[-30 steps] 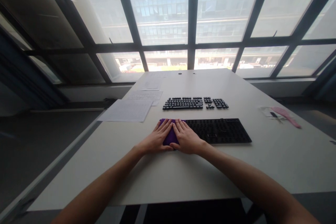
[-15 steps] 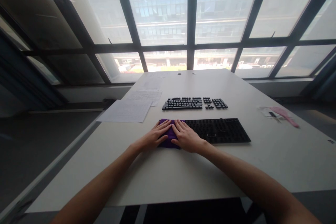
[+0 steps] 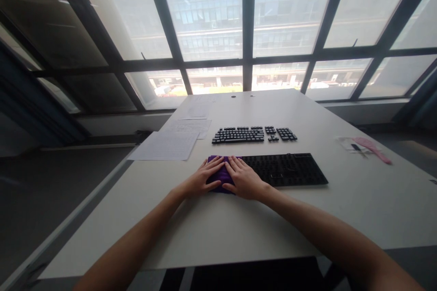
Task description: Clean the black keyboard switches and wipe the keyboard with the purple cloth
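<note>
A purple cloth [image 3: 221, 176] lies over the left end of a black keyboard base [image 3: 290, 170], whose key area shows no caps. My left hand [image 3: 201, 179] rests flat on the cloth's left part, fingers stretched out. Beside it, my right hand [image 3: 246, 179] presses flat on the cloth's right part, its fingers also extended. The fingertips of both hands come close together near the cloth's top edge. Behind the base, loose dark keycaps [image 3: 238, 135] are laid out on the table in keyboard order.
Sheets of paper [image 3: 167, 145] lie along the left side of the white table [image 3: 211, 232]. Toward the right edge are a pink brush-like tool [image 3: 372, 148], a small dark tool [image 3: 357, 149] and a clear plastic bag [image 3: 344, 144]. Large windows stand beyond the table.
Both hands stay flat on the purple cloth, which looks slightly more wrinkled between them. The whole view has shifted a little.
</note>
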